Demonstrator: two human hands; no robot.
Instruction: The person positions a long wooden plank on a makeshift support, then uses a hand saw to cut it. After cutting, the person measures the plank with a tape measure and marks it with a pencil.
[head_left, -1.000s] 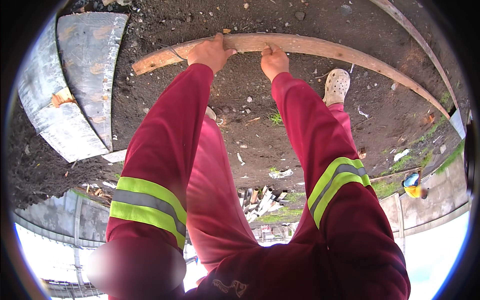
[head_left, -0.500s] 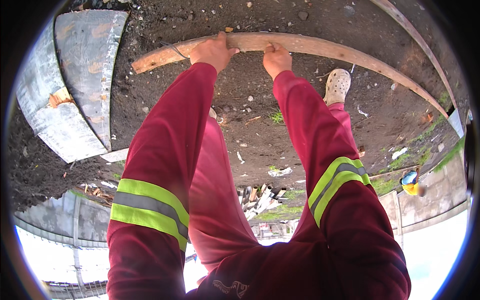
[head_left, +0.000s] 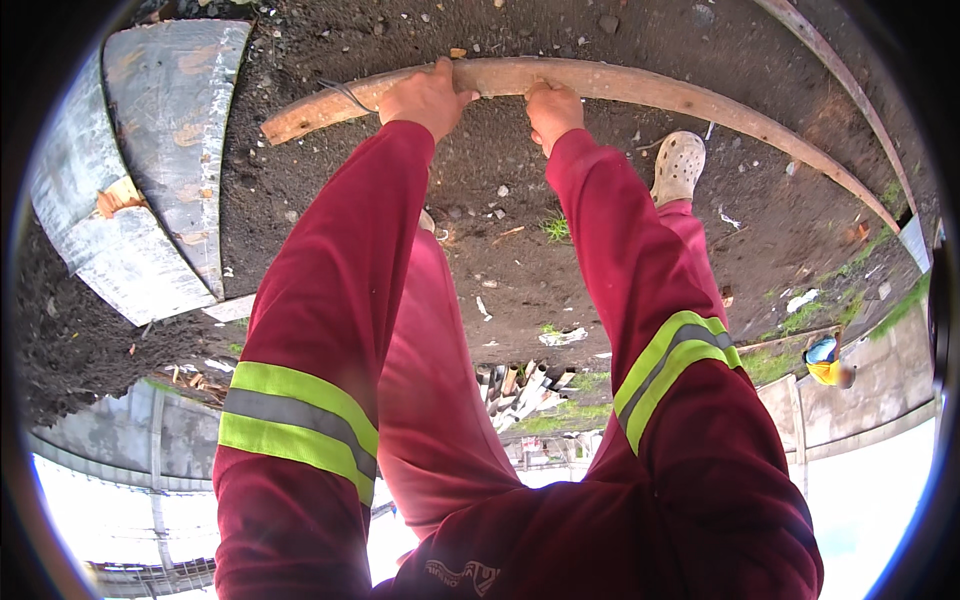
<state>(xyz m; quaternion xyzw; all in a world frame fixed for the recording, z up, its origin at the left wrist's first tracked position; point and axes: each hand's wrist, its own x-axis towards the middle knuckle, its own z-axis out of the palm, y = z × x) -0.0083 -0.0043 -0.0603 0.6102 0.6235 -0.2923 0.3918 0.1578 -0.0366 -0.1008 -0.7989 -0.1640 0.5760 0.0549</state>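
A long wooden plank (head_left: pixel 640 88) lies across the soil in front of me and looks bowed in this view. My left hand (head_left: pixel 425 98) grips it left of the middle, fingers over the far edge and thumb pointing right. A thin dark curved strip (head_left: pixel 345 94) crosses the plank beside that hand; whether the hand touches it, I cannot tell. At the plank's near edge is my right hand (head_left: pixel 553 112), its fingers curled closed. Anything inside those fingers is hidden.
Grey-white weathered sheets (head_left: pixel 175 110) lie at the left. Another long board (head_left: pixel 845 85) runs along the far right. My light perforated clog (head_left: pixel 679 165) stands near the plank. Behind me are a scrap wood pile (head_left: pixel 520 392) and, right, a person in yellow (head_left: pixel 824 372).
My right hand has curled in and shifted slightly toward me; its index finger lay on the plank before. My left hand keeps its place on the plank.
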